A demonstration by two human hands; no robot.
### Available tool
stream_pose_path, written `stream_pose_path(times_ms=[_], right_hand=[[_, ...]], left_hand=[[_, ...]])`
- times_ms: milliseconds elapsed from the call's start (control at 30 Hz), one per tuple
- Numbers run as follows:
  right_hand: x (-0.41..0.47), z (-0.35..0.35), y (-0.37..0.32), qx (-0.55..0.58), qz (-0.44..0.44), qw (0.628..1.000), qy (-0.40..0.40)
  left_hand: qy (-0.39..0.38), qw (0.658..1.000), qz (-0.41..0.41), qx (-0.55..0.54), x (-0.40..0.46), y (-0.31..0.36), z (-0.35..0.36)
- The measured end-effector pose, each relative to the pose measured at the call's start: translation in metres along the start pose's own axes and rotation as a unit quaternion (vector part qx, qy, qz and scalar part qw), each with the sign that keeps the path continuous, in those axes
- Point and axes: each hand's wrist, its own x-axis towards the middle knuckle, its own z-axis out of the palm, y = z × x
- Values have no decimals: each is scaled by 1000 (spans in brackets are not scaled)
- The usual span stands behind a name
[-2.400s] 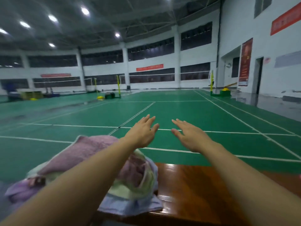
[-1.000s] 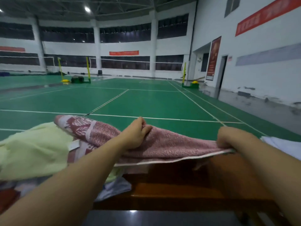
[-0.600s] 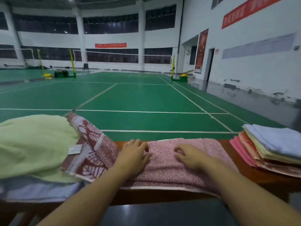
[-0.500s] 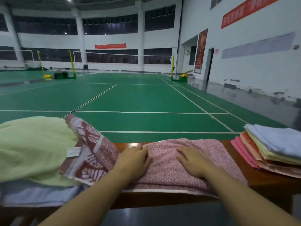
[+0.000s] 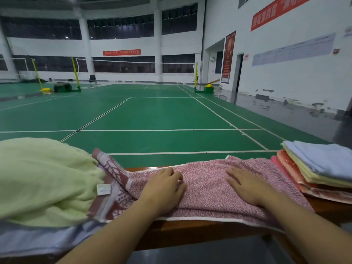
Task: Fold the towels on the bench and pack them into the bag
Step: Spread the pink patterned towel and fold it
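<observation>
A pink patterned towel (image 5: 207, 189) lies spread along the brown wooden bench (image 5: 190, 233). Its left end, with a dark red leaf border and a white label, drapes up over a heap of unfolded towels. My left hand (image 5: 163, 187) rests palm down on the towel's left part, fingers apart. My right hand (image 5: 247, 187) lies flat on its right part. On the left, a pale green towel (image 5: 43, 180) tops the heap, with a bluish towel (image 5: 38, 241) under it. No bag is in view.
A stack of folded towels (image 5: 320, 168), light blue on top over yellow, orange and pink ones, sits at the bench's right end, touching the pink towel's edge. Beyond the bench stretches a green badminton court (image 5: 152, 115) with nets and posts.
I took hold of the pink towel, pulled it out of the heap, stretched it and laid it on the bench. Both hands now press flat on it, slightly further apart than half a second ago.
</observation>
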Motion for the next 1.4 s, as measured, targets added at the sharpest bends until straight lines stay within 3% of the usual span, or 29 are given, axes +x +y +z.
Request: stream_pose_path(times_ms=[133,233,300,400,500,600,700,867,967,1200,1400], right_hand=[[7,-10,-22,-17,-14,1000,-14],[10,-10,-46,-12,-35,999,28],[10,-9,-65,17,-42,993,105],[8,-11,-96,65,-56,978,192],[9,-4,-116,97,-79,981,151],[20,4,-119,73,-72,989,107],[29,6,-112,54,-44,994,81],[30,11,-127,77,-23,985,150],[21,11,-153,106,-53,980,159],[9,6,-164,48,-107,970,214],[11,14,-132,26,-78,991,109]], left_hand=[[-80,996,-14,-33,6,-8,-3],[-108,993,1,-52,12,-13,-6],[-83,995,-5,-63,13,-14,-9],[26,998,-57,-1,12,-16,-16],[82,990,-113,26,8,-25,-20],[23,992,-116,45,6,-37,-17],[-19,997,-65,24,5,-45,-7],[74,997,0,34,-5,-54,1],[22,1000,-15,14,-10,-58,4],[-111,992,-55,7,-31,-56,-4],[-174,981,-85,-6,-51,-48,-14]])
